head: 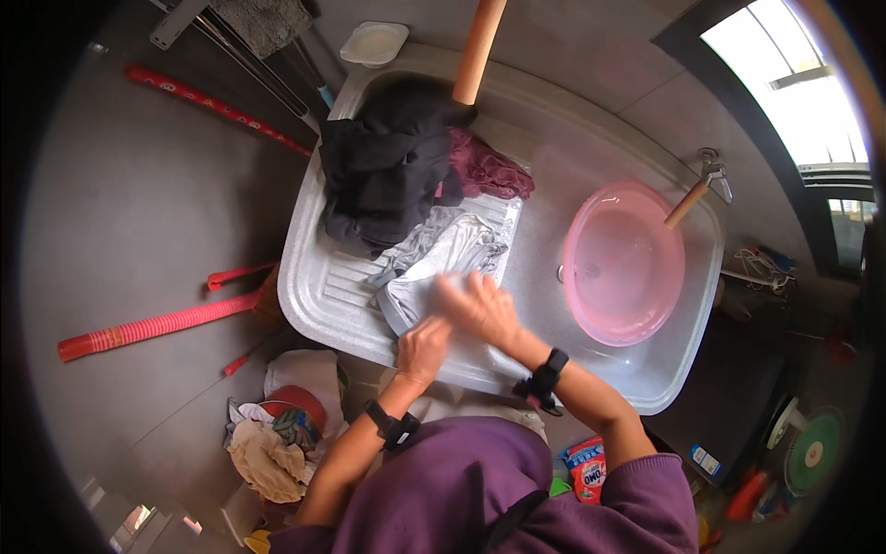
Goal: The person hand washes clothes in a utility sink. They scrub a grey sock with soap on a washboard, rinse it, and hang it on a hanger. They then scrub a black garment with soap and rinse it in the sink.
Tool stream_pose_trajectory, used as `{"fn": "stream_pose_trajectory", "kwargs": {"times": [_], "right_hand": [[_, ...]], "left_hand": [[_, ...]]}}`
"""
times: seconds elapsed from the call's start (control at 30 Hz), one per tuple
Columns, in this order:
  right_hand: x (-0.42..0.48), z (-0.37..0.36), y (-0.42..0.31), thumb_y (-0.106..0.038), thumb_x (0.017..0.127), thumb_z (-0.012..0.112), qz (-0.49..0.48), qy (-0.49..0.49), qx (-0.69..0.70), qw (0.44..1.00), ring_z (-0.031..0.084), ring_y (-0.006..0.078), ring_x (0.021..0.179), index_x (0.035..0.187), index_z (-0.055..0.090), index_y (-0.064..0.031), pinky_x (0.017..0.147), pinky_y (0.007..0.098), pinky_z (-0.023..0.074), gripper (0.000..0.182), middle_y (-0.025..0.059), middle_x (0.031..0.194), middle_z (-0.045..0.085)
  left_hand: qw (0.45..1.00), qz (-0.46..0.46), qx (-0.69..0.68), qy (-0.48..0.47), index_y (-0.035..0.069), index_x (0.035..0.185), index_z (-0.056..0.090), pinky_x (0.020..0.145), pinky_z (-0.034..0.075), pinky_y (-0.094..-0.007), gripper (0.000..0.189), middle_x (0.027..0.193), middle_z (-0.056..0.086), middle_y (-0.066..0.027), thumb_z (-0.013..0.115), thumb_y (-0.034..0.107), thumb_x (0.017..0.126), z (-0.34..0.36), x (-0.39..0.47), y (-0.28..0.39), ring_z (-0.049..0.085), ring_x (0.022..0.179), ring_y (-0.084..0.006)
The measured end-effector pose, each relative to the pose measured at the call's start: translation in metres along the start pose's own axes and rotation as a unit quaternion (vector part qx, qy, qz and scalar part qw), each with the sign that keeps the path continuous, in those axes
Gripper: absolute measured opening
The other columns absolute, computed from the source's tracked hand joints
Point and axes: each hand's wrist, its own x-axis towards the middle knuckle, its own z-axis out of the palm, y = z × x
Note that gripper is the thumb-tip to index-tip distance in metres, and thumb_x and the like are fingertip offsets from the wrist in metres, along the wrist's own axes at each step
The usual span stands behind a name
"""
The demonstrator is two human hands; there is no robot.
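Note:
A wet light grey garment (422,291) lies bunched on the ribbed washboard (339,287) of a speckled grey laundry sink (297,305). My left hand (422,350) is closed on the garment's near edge, close to the sink's front rim. Just to its right, my right hand (484,311) is over the garment and blurred; whether its fingers grip the cloth is hard to make out. Black clothing (391,166) is heaped beyond, at the board's far left. A crumpled maroon cloth (488,166) sits beside that heap.
In the basin at right stands a pink plastic tub (623,263) of water, below a tap (713,173) with an orange-brown tube. Another such tube (477,55) reaches the black clothing. A soap dish (374,43) rests on the far rim. Laundry (266,453) and an OMO detergent bag (587,471) are below.

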Motion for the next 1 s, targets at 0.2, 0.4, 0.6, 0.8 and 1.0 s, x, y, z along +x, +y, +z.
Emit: {"fn": "stream_pose_trajectory", "kwargs": {"times": [0.2, 0.4, 0.6, 0.8, 1.0], "right_hand": [[0.085, -0.002, 0.057, -0.02, 0.082, 0.057, 0.218, 0.078, -0.002, 0.973, 0.058, 0.0371, 0.069, 0.125, 0.048, -0.0221, 0.053, 0.0446, 0.0498, 0.044, 0.0168, 0.085, 0.047], [0.026, 0.008, -0.004, -0.022, 0.084, 0.056, 0.042, -0.006, 0.07, 0.997, 0.059, 0.0351, 0.069, 0.131, 0.044, -0.0249, 0.053, 0.0448, 0.0496, 0.049, 0.0198, 0.09, 0.05], [0.1, 0.008, 0.061, -0.031, 0.089, 0.054, 0.215, 0.097, 0.087, 0.968, 0.061, 0.0394, 0.073, 0.128, 0.046, -0.0218, 0.051, 0.0466, 0.0472, 0.041, 0.0243, 0.091, 0.056], [0.0, -0.015, 0.14, -0.033, 0.094, 0.049, 0.373, 0.169, 0.537, 0.737, 0.054, 0.0122, 0.096, 0.136, 0.041, -0.0122, 0.079, 0.0302, 0.0476, 0.048, 0.0026, 0.121, 0.054], [-0.151, -0.012, 0.24, -0.03, 0.09, 0.058, 0.498, 0.236, 0.738, 0.389, 0.064, 0.0174, 0.086, 0.102, 0.065, -0.0112, 0.078, 0.0352, 0.0533, 0.023, 0.0015, 0.094, 0.067]], "left_hand": [[1.0, -0.002, -0.003, 0.022, 0.001, 0.087, 0.066, 0.079, 0.053, -0.0335, 0.011, 0.101, 0.067, -0.0098, 0.058, 0.002, 0.08, 0.003, -0.006, 0.001, 0.064, 0.098, -0.0253], [0.996, -0.059, 0.012, -0.065, 0.002, 0.087, 0.067, 0.078, 0.054, -0.033, 0.013, 0.102, 0.067, -0.0082, 0.057, 0.0, 0.078, -0.003, -0.003, 0.003, 0.063, 0.099, -0.0247], [1.0, -0.025, 0.0, 0.011, 0.003, 0.09, 0.068, 0.079, 0.053, -0.0331, 0.016, 0.104, 0.067, -0.0083, 0.059, 0.0, 0.077, 0.009, -0.005, -0.003, 0.062, 0.102, -0.0234], [0.985, -0.039, -0.149, 0.084, -0.002, 0.099, 0.065, 0.079, 0.051, -0.0374, 0.021, 0.1, 0.065, -0.0171, 0.059, 0.004, 0.079, -0.018, 0.012, 0.0, 0.064, 0.093, -0.0314], [0.975, -0.098, -0.005, 0.198, -0.001, 0.108, 0.061, 0.091, 0.04, -0.0401, 0.035, 0.105, 0.058, -0.0159, 0.065, 0.004, 0.074, -0.036, 0.051, -0.019, 0.055, 0.1, -0.0325]]}}
